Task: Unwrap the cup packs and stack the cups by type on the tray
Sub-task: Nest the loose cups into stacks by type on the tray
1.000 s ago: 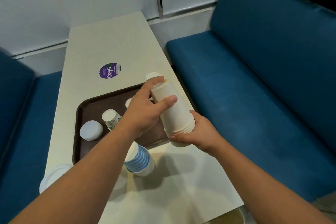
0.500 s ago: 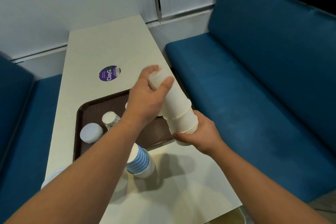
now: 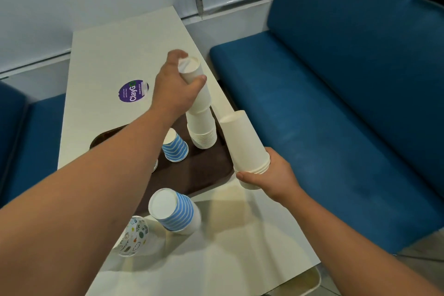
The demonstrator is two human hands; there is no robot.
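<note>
My left hand (image 3: 176, 87) grips the top of a tall stack of plain white cups (image 3: 201, 127) that stands upside down at the far right of the brown tray (image 3: 204, 173). Just right of the tray, my right hand (image 3: 271, 175) holds a shorter stack of white cups (image 3: 245, 142) by its lower end, tilted, in the air. A blue-striped cup (image 3: 175, 150) stands upside down on the tray. A blue-striped stack (image 3: 174, 212) and a patterned cup stack (image 3: 133, 238) stand on the table in front of the tray. My left arm hides the tray's left part.
A white table (image 3: 108, 55) carries a round purple sticker (image 3: 133, 91). Blue benches flank the table, one at the right (image 3: 324, 115), one at the left (image 3: 28, 132). A wall and window frame close off the far end.
The white stack has been split: my left hand carried the upper part onto the stack on the tray, and my right hand keeps the lower part. The camera moved closer and lower.
</note>
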